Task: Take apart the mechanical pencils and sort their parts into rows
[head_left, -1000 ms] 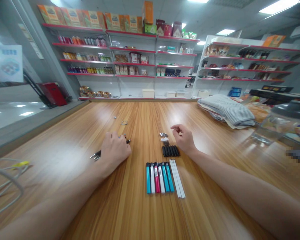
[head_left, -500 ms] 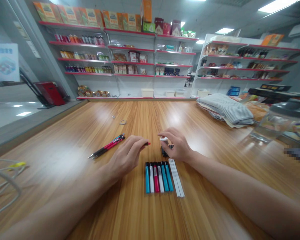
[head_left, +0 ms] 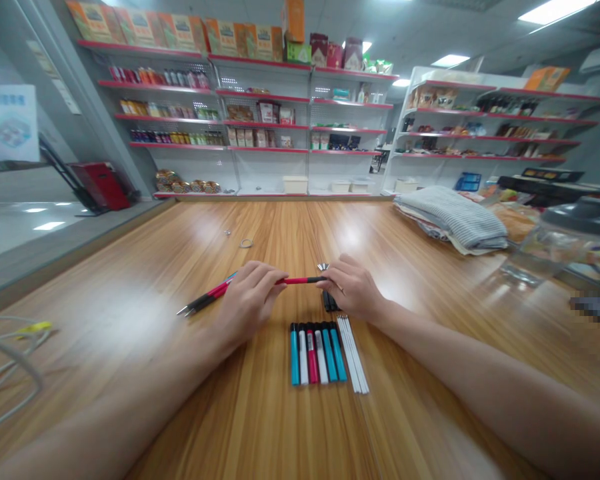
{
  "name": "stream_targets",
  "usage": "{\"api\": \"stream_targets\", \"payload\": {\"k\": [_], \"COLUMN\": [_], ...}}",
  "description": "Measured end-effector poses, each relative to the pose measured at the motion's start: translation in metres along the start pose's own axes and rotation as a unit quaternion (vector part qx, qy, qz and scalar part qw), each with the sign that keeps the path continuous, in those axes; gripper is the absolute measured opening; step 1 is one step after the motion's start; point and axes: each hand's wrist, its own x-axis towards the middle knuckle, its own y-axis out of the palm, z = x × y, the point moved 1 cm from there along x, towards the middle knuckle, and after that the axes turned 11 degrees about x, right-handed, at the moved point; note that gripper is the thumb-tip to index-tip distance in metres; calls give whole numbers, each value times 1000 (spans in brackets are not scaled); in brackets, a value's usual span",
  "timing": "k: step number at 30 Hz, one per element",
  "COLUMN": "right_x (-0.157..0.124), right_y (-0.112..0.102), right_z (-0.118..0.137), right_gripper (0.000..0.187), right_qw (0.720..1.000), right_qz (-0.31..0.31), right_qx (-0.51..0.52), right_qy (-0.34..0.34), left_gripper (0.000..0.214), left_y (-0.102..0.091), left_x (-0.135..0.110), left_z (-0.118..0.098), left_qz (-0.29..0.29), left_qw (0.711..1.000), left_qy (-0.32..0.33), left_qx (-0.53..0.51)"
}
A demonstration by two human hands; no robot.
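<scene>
My left hand [head_left: 247,300] and my right hand [head_left: 353,288] both grip one red pen [head_left: 297,281], held level between them just above the wooden table [head_left: 145,280]. Left of my left hand lie a few assembled pens [head_left: 205,301] in red, blue and black. Below the hands sits a row of teal, white and red pen barrels [head_left: 317,343], with thin white refills [head_left: 354,353] beside them. Black pen parts [head_left: 329,303] and small metal springs [head_left: 323,267] show partly behind my right hand.
A metal ring [head_left: 247,243] lies further back on the table. Folded striped cloth [head_left: 455,217] and a clear jar with a dark lid [head_left: 570,247] stand at the right. Grey cables [head_left: 10,360] lie at the left edge. Shop shelves [head_left: 260,127] line the back.
My left hand left the pens on the left and carried a red pen to the middle. My right hand moved in and took hold of its other end.
</scene>
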Motion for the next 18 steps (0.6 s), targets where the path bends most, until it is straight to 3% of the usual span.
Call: {"api": "stream_targets", "payload": {"k": [3, 6, 12, 18], "right_x": [0, 1, 2, 2], "right_y": [5, 9, 8, 9], "right_z": [8, 19, 24, 25], "right_gripper": [32, 38, 38, 35], "right_qw": [1000, 999, 999, 999], "right_qz": [21, 30, 33, 27], "right_qx": [-15, -16, 2, 22], "right_qy": [-9, -20, -25, -39], "left_gripper": [13, 18, 19, 13], "left_y": [-3, -5, -4, -1], "left_x": [1, 1, -1, -4], "left_z": [-8, -19, -24, -24], "left_qz": [60, 87, 122, 106], "left_qw": [995, 990, 988, 991], "left_qy": [56, 86, 82, 62], "left_qx": [65, 66, 53, 44]}}
